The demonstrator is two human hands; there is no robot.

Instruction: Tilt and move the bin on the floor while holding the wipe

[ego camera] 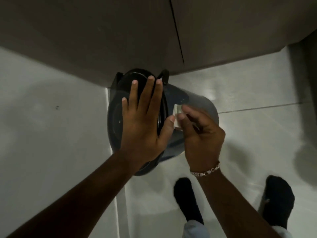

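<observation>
A dark round bin (173,100) with a black lid (116,114) stands on the pale floor against a brown cabinet. My left hand (144,121) lies flat on the lid with its fingers straight and spread. My right hand (197,131) is beside the bin's right side, its fingers curled and pinching a small white piece (177,111) that looks like paper or a label. A chain bracelet (205,170) sits on my right wrist.
The brown cabinet front (103,40) with a vertical door seam fills the top of the view. White floor tiles (51,134) spread left and right. My two feet in black socks (187,200) stand just below the bin.
</observation>
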